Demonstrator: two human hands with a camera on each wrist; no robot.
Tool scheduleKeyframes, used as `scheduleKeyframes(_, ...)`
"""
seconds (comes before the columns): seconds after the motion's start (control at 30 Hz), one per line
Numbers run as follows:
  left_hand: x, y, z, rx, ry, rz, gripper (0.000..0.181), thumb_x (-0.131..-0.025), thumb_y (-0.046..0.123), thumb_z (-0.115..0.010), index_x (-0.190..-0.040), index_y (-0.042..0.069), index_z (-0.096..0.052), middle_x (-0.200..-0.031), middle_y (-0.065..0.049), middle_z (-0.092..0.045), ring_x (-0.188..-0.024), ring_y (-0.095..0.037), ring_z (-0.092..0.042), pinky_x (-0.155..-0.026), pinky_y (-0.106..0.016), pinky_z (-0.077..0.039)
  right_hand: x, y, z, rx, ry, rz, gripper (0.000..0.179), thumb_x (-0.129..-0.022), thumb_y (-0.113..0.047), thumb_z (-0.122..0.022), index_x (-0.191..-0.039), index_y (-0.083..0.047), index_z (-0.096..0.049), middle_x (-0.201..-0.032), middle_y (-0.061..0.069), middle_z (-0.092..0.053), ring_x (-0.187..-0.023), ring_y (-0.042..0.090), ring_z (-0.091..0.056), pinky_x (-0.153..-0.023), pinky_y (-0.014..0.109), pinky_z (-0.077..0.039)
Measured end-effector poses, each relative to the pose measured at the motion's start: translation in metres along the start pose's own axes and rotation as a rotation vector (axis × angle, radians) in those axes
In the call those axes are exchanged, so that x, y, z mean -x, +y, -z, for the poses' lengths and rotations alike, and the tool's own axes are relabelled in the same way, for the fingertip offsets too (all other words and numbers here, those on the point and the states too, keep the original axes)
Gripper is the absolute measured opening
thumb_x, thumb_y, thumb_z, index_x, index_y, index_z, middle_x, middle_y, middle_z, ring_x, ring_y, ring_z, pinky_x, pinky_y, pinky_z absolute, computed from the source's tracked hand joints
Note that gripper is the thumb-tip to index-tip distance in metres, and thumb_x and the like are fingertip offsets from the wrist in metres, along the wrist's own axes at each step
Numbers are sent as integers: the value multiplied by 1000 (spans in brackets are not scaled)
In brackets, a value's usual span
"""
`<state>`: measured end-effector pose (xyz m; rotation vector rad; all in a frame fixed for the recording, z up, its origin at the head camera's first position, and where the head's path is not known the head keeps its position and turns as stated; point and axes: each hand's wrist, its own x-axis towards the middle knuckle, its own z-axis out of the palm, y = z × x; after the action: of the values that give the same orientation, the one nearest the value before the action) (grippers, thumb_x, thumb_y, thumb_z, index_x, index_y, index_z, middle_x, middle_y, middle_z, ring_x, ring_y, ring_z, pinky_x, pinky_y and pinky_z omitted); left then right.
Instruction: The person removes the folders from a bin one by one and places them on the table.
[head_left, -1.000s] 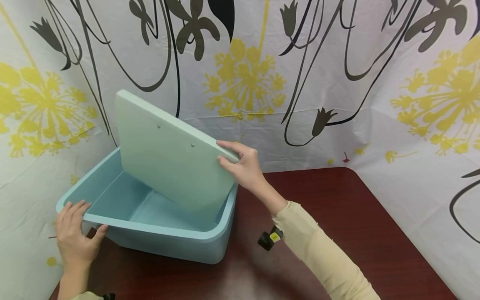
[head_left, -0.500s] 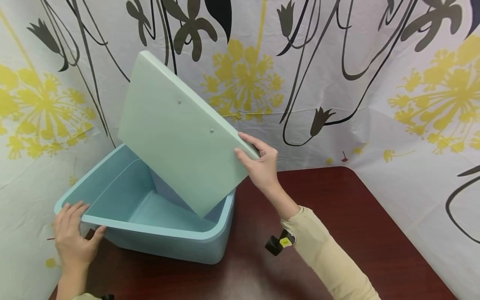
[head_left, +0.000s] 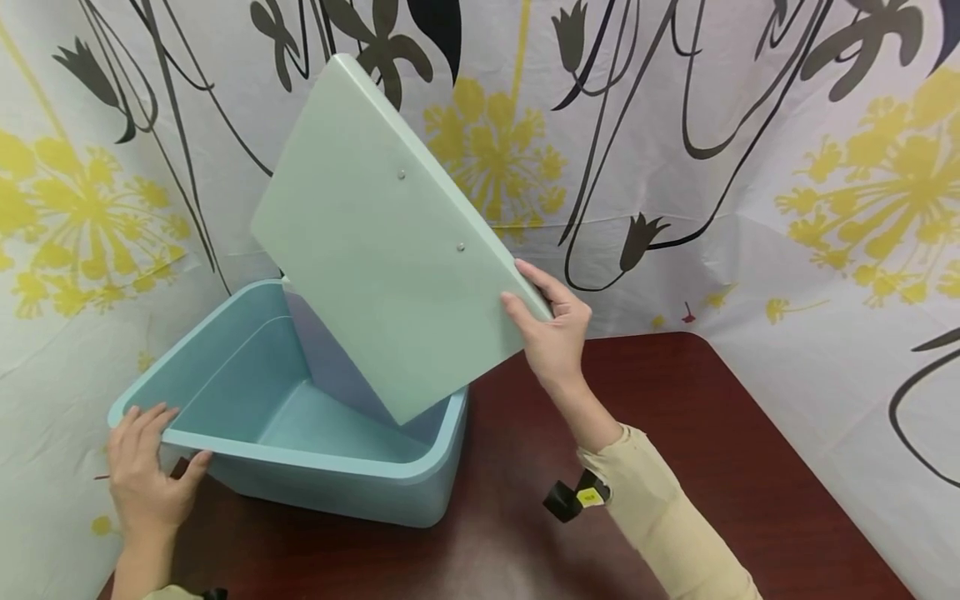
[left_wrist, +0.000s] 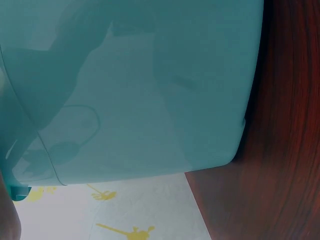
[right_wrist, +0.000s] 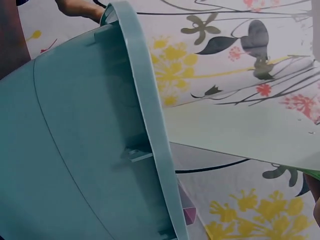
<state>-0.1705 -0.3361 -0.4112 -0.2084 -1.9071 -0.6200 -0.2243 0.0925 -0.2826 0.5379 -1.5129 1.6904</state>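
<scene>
My right hand [head_left: 557, 329] grips a pale green file folder [head_left: 390, 242] by its right end, thumb on the near face and fingers over the thick edge. Two small metal rivets show on that face. The folder is tilted, its lower corner overlapping the inside of a light blue plastic basin [head_left: 300, 461]. In the right wrist view the folder [right_wrist: 235, 127] shows beyond the basin's rim [right_wrist: 152, 110]. My left hand [head_left: 150, 475] holds the basin's near left corner, fingers over the rim and thumb on the outer side. Behind the folder, a purple panel [head_left: 318, 346] stands in the basin, partly hidden.
The basin stands on the left of a dark red-brown wooden table [head_left: 660, 417]. A white cloth [head_left: 847, 275] with yellow flowers and dark stems hangs close behind the table and along its sides.
My right hand has moved right and slightly up with the folder, raising it out of the basin and tilting it more steeply. More of the purple panel shows. My left hand has stayed on the rim.
</scene>
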Motion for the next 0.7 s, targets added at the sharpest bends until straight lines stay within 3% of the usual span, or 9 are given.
scheduleKeyframes(0.3, -1, -1, -1, -3, -1, 7, 93, -69, 76, -50, -104, -10, -58, -107, -32, -54, -121, -44, -37, -107, -47, -20, 0, -9, 16, -73, 106, -14, 35, -72, 9, -67, -107, 10, -62, -95, 0, -68, -80, 13, -64, -67, 24, -53)
scheduleKeyframes(0.7, 1, -1, -1, 5, -16, 14, 92, -70, 74, -50, -105, -10, -58, -108, -32, -53, -123, -42, -36, -108, -46, -19, 8, -13, 34, -168, 228, -17, 34, -72, 13, -65, -106, 10, -63, -94, 6, -69, -81, 17, -65, -68, 24, -53)
